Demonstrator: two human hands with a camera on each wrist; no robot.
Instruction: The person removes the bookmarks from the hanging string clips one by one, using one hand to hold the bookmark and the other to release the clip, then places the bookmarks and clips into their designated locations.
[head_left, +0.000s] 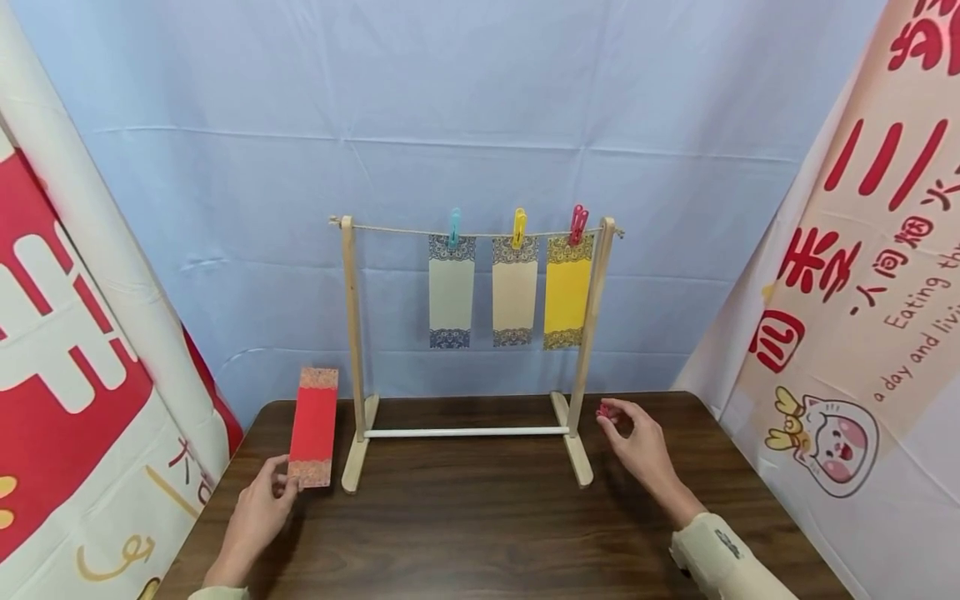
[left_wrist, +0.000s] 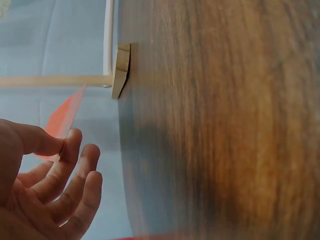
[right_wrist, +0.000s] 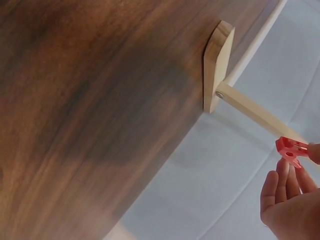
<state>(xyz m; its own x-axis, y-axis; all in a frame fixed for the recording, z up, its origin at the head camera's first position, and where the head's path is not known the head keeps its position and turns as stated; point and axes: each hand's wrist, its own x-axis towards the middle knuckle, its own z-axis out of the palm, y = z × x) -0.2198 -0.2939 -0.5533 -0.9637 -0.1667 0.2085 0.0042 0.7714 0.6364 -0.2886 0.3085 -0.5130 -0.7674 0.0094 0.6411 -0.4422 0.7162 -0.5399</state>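
4 cards show: 1 red card at the left hand, and 3 hanging ahead of the hands, between them. The left hand pinches the red card's near end between thumb and forefinger, its other fingers loosely bent; the card rises ahead and to the right of those fingertips. 4 clips show too. The right hand pinches 1 red clip at its fingertips, the thumb pressed against it and the remaining fingers bent alongside.

Ahead of the hands and between them, 1 wooden rack stands on the brown worktop, with 1 white bar low across it. 1 rope crosses its top, higher than either hand. Counting from the left hand's side, a teal clip holds a grey-green card, a yellow clip a beige card, and a crimson clip a yellow card, nearest the right hand.
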